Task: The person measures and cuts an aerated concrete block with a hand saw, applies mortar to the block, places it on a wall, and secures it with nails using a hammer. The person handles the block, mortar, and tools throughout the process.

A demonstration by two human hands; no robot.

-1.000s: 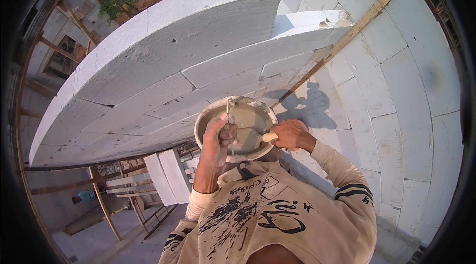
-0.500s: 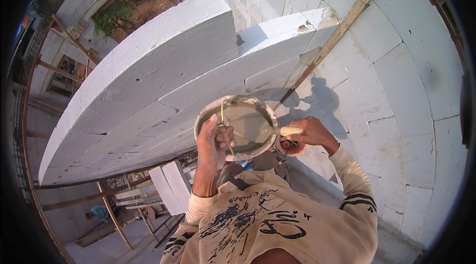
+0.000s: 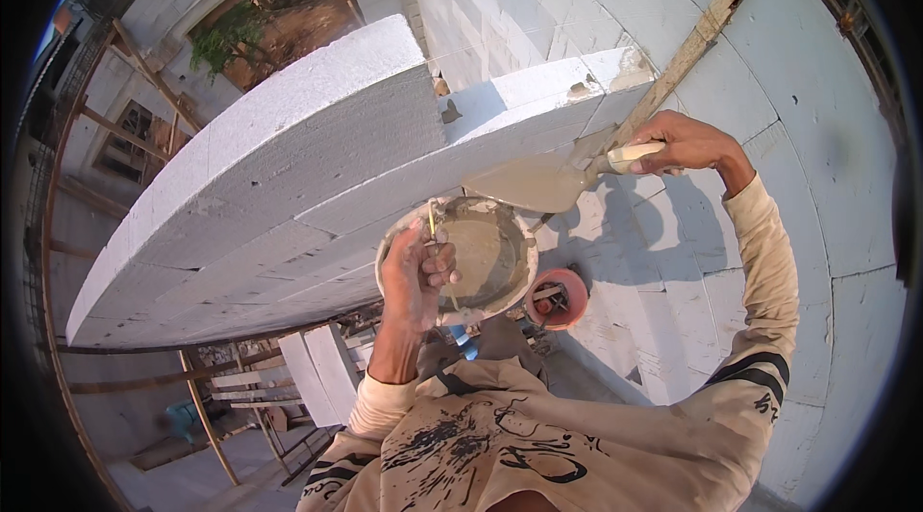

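Masonry trowel [image 3: 529,183]: was raised above the far right part of the mortar bucket [image 3: 532,257]; its blade was coated with grey mortar [image 3: 486,248], and its tip pointed left. Contact between the blade and the block wall [image 3: 317,142] behind it could not be determined.
Right hand [image 3: 687,147]: gripped the pale trowel handle, fingers wrapped around it; the arm was extended to the right.
Left hand [image 3: 420,272]: held the bail handle [image 3: 432,216] at the left part of the bucket, fingers curled closed around it.
Mortar bucket: was located in front of the person's torso, beside the block wall; mortar lay inside, and the rim was crusted.
Red pail [image 3: 579,296]: stood lower right of the mortar bucket, with small items inside, too indistinct to identify.
Block wall: consisted of pale blocks in courses; the top course ended in a step, and the exposed ledge [image 3: 538,94] carried patches of mortar.
Wooden batten [image 3: 707,26]: stood at a slant near the right end of the ledge, before the side wall [image 3: 798,175].
White blocks [image 3: 322,373]: were positioned side by side, lower left of the bucket.
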